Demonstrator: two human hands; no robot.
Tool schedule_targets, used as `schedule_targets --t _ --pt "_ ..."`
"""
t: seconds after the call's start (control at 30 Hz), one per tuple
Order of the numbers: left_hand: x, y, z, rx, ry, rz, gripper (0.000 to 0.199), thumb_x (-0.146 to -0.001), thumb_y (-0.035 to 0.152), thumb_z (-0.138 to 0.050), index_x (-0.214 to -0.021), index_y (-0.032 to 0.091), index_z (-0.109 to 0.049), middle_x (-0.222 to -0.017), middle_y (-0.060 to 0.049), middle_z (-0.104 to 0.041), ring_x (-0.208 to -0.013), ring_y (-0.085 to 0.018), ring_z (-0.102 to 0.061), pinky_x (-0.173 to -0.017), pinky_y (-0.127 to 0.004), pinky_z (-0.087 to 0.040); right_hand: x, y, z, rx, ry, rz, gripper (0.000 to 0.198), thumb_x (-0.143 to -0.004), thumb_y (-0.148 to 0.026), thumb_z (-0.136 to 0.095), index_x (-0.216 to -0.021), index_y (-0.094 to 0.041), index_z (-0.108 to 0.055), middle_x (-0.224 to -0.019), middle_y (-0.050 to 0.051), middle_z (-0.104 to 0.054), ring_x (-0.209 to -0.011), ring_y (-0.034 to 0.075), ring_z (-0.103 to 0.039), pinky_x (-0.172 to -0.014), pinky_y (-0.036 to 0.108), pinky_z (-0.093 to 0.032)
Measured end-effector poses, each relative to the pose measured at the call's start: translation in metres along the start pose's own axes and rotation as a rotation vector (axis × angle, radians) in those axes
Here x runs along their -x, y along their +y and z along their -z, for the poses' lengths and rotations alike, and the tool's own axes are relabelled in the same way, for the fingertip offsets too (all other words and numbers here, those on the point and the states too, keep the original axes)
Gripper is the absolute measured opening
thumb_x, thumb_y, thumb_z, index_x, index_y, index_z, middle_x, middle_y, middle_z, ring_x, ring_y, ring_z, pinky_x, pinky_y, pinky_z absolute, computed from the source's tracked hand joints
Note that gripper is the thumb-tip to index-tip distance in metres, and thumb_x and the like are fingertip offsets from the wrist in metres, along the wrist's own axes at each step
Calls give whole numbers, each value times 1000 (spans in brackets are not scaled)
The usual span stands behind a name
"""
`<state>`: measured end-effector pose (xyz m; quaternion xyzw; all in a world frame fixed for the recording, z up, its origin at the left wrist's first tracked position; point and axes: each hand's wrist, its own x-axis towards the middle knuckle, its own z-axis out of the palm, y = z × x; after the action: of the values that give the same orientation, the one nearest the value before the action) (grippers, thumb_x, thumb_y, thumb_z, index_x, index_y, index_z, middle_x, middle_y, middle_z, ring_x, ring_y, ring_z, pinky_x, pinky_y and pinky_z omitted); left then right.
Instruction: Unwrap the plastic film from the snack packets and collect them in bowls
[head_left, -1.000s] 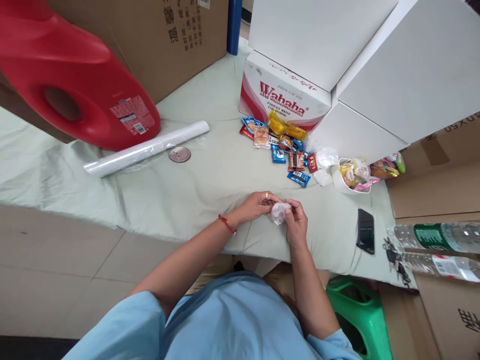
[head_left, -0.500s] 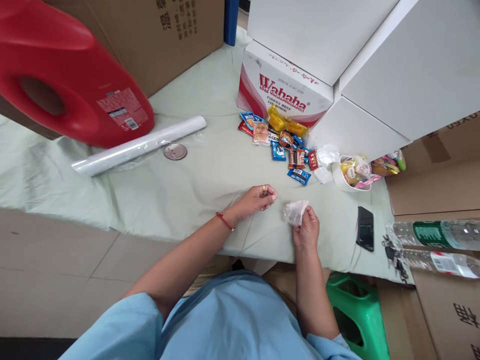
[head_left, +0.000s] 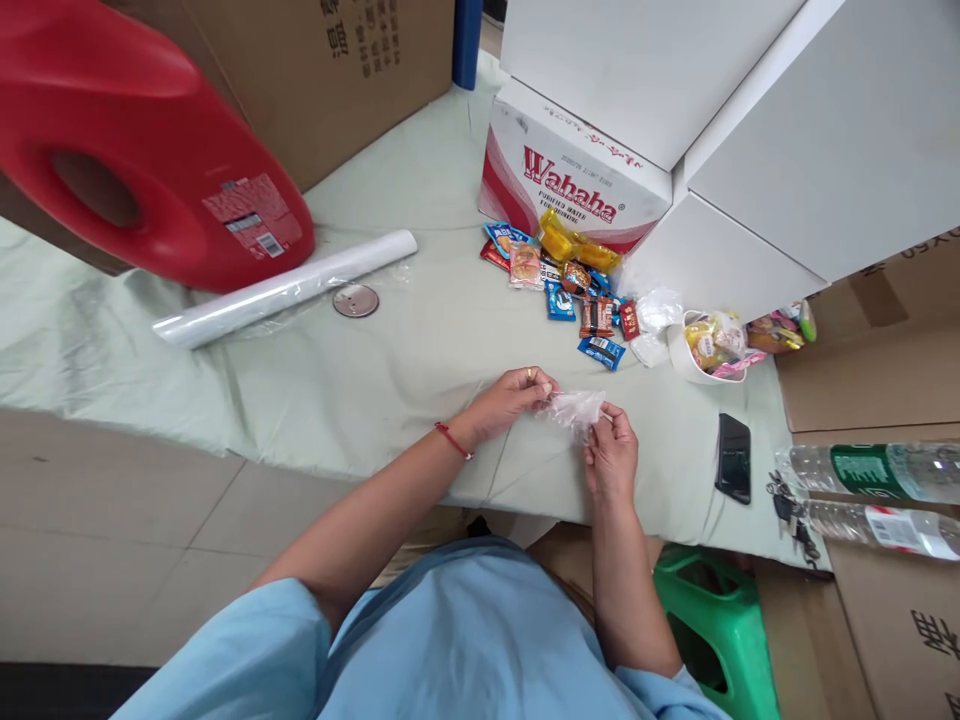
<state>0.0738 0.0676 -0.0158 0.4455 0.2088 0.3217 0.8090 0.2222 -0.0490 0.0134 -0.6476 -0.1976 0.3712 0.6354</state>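
Note:
A small crumpled clear plastic bag (head_left: 577, 408) is stretched between my two hands, just above the table's front part. My left hand (head_left: 517, 398), with a ring and a red string bracelet, pinches the bag's left end. The right end is gripped by my right hand (head_left: 612, 450), thumb and fingers closed on it. Beyond the hands lies a pile of wrapped snacks (head_left: 577, 280) in blue, red, brown and yellow packets. One blue packet (head_left: 601, 352) is nearest to the bag. Beside the pile is more crumpled clear plastic (head_left: 655, 318).
A white container (head_left: 679, 355) with snacks stands right of the pile. The Wahaba-like lettered carton (head_left: 510, 160) is behind. At left are a red jug (head_left: 172, 130), a white roll (head_left: 292, 287) and a round disc (head_left: 355, 300). A phone (head_left: 733, 458), keys (head_left: 787, 508) and bottles (head_left: 870, 468) lie right.
My left hand has come to the bag's left end and taken hold of it. The bag has shifted left and is now drawn out between both hands.

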Motion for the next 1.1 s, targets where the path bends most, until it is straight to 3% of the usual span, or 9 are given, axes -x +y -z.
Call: schedule_targets --t 0.1,0.2,0.3,0.4,0.53,0.63,0.83,1.0,1.1 --pt "0 0 -1 123 11 73 55 -74 63 -87 -82 17 -56 -94 -2 -66 -76 -10 -57 -72 -26 -47 -2 -3 10 19 4 -25 42 -72 -53 -86 -94 -24 -64 -56 -12 -41 -43 5 -26 -36 18 -21" --pt "0 0 -2 167 4 109 59 -73 65 -87 -86 19 -53 -95 0 -63 -78 -11 -61 -74 -29 -53 1 -5 15 -25 -24 13 44 -77 -62 -82 -93 -23 -65 -70 -7 -53 -47 5 -30 -39 18 -24" --pt "-1 -3 0 166 -12 126 59 -74 65 -86 -89 20 -52 -93 1 -63 -81 -13 -67 -78 -32 -56 4 -6 16 -29 -77 128 49 -85 -68 -73 -109 -26 -68 -96 1 -64 -62 9 -47 -47 20 -37" --pt "-2 -5 1 151 -61 141 62 -72 68 -87 -86 19 -52 -85 2 -63 -77 -13 -67 -75 -31 -56 1 -2 16 76 -104 203 54 -79 -56 -83 -122 -28 -66 -115 4 -66 -73 12 -53 -56 23 -45" --pt "-2 -5 0 148 -104 154 63 -67 67 -90 -82 18 -54 -76 3 -62 -69 -11 -64 -69 -28 -55 -10 7 17 154 -74 128 45 -72 -42 -88 -108 -23 -68 -103 2 -67 -64 9 -47 -51 23 -39" --pt "0 -2 -1 158 -115 166 59 -71 65 -89 -83 18 -55 -73 4 -62 -65 -11 -64 -66 -27 -53 -14 11 20 110 -67 79 53 -69 -37 -89 -115 -25 -67 -99 -1 -67 -59 7 -46 -48 21 -35" --pt "1 3 0 197 -85 153 51 -73 55 -90 -81 18 -56 -73 2 -64 -63 -11 -65 -63 -25 -49 -8 -1 28 67 -138 27 36 -70 -42 -91 -92 -20 -73 -70 -5 -61 -51 5 -39 -45 19 -29" --pt "0 9 2 273 5 83 48 -78 52 -87 -88 20 -53 -98 -2 -72 -76 -13 -71 -74 -28 -52 -7 -14 37 -66 -166 -124 39 -65 -39 -96 -89 -21 -72 -58 -10 -49 -43 2 -31 -39 15 -25" --pt "2 12 3 316 -9 75 38 -76 37 -86 -89 19 -56 -111 -6 -72 -88 -18 -74 -78 -31 -53 -10 -12 36 -192 -108 -145 43 -61 -35 -98 -89 -22 -67 -59 -12 -48 -40 1 -29 -36 13 -26"
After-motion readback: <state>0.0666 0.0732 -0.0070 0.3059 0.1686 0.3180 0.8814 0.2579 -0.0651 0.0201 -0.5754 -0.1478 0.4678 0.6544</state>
